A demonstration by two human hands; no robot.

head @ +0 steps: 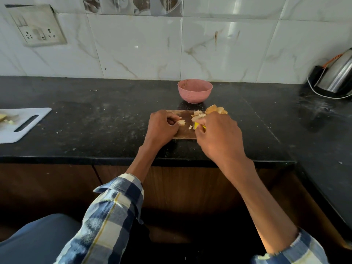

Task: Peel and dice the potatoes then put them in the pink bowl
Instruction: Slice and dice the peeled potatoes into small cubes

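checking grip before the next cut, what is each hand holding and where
Left hand pinches a potato piece at its left end. Right hand grips a yellow-handled tool by the handle; its blade is hidden.

- Open black counter (99, 128) lying btwn white board (22, 124) at far left & wooden board (185, 130).
- Pink bowl (195, 90) sitting just behind wooden board, blocking straight reach to wall.
- Kettle (337, 75) w/ cord crowding far right corner.

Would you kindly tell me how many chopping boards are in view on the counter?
2. A wooden board lies in front of the pink bowl, partly covered by both hands. A white board lies at the counter's far left, cut off by the frame edge.
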